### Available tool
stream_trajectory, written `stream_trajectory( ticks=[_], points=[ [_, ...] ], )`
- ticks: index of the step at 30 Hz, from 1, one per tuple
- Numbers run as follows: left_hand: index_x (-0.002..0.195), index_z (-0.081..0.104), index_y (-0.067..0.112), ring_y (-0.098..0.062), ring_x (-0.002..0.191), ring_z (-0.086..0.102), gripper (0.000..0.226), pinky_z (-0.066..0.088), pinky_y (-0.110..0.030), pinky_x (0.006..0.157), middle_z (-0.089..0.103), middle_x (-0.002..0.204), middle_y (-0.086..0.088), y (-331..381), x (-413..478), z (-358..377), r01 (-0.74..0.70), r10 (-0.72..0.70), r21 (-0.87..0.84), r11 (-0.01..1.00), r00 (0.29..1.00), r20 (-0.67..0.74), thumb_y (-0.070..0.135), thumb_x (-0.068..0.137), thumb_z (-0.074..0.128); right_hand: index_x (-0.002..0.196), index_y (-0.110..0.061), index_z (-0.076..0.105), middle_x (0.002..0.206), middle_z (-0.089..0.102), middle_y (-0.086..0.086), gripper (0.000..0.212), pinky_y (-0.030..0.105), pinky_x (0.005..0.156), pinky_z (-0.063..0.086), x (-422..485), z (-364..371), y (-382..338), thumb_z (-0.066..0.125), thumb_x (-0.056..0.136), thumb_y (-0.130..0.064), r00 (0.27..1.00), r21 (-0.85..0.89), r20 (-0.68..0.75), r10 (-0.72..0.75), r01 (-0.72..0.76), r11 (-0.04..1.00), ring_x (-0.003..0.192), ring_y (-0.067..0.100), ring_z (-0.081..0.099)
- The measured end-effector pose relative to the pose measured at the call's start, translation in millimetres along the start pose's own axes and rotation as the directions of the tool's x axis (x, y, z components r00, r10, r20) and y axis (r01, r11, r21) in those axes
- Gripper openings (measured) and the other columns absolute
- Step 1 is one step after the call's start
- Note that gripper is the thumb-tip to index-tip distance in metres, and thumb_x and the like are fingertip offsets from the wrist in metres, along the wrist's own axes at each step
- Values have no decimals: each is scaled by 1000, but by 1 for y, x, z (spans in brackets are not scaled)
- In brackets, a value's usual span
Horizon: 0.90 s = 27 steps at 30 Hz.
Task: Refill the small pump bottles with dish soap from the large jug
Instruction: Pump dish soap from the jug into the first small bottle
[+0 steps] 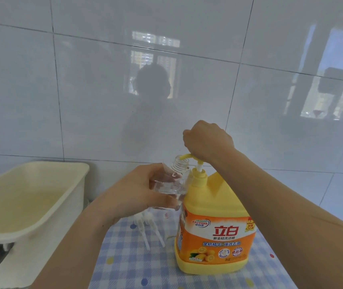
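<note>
Jug: big yellow dish-soap jug (214,232) w/ orange label, upright on counter; the mark for all places below.
Pump head: yellow pump head (195,158) on a white stem above jug's neck; its spout arcs out to jug's left, tip at the mouth of the small bottle.
R hand: right hand (208,140) directly over jug's top, fingers curled down; grip closed over the pump head.
Small bottle: clear small bottle (172,180), capless, threaded neck bare; held off the counter close against left side of jug's neck, tilted, mouth up at the spout tip. Fill level: cannot tell.
L hand: left hand (137,190) just left of jug; grip wrapped round the bottle's body, fingers & thumb curled.
Loose pump tops: two white loose pump tops (145,224) w/ dip tubes, lying near left of jug's base, under L hand.
Cloth: blue-white checked cloth (124,257) w/ dots, beneath jug.
Tub: cream plastic tub (31,195), well left of jug.
Wall: glossy white tiled wall (83,90) behind jug.
</note>
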<state>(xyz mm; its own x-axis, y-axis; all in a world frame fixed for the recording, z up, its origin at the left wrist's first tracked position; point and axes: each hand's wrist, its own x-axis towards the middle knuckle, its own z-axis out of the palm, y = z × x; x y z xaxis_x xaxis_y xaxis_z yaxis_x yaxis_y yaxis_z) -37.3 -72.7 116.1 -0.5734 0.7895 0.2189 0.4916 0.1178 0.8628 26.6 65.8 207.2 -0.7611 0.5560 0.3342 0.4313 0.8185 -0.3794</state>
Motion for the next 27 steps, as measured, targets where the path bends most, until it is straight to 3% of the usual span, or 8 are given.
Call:
stream_trajectory(
  ticks=[5,8,11,13,17,27],
  points=[
    [104,68,36,-5,102,68,58,57,-41,91,72,108,15,-1,0,-1,-2,2,4,1000,1000,8,43,48,82,77,-14,56,79,59,3,16,27,54,31,2,2,0,42,85,-16,999,-9,42,3,-2,1000,65,20,51],
    [103,69,32,-5,99,68,51,57,-41,90,73,104,15,-2,0,-1,6,-7,31,999,1000,5,34,55,84,75,-12,53,79,57,3,15,27,55,32,0,5,1,41,84,-13,997,-16,80,-2,4,1000,65,21,49],
    [104,68,22,-20,97,69,47,57,-47,88,73,97,4,-3,-1,-2,18,-20,107,994,1000,24,33,60,83,64,-14,37,69,42,2,19,28,54,28,-5,11,4,39,83,-11,995,-53,97,-13,18,998,58,18,36],
    [104,67,17,-27,97,67,44,56,-51,88,71,98,-4,-5,-1,-2,33,-38,129,991,999,36,30,65,82,64,-14,36,70,41,2,20,29,57,29,-8,15,6,38,83,-11,994,-67,105,-19,26,997,58,17,35],
    [106,69,30,-9,100,68,39,58,-38,88,73,102,13,-5,-2,-2,54,-61,97,994,996,66,18,72,82,65,-13,37,71,42,2,19,28,55,28,-11,17,6,38,83,-10,995,-63,99,-22,28,998,58,17,36],
    [108,67,39,-6,104,65,45,53,-41,97,72,105,20,-4,-1,0,74,-80,110,991,995,57,22,70,84,62,-14,36,68,41,2,20,27,54,28,-9,18,6,39,82,-9,995,-35,94,-22,25,999,57,17,35]
  ],
)
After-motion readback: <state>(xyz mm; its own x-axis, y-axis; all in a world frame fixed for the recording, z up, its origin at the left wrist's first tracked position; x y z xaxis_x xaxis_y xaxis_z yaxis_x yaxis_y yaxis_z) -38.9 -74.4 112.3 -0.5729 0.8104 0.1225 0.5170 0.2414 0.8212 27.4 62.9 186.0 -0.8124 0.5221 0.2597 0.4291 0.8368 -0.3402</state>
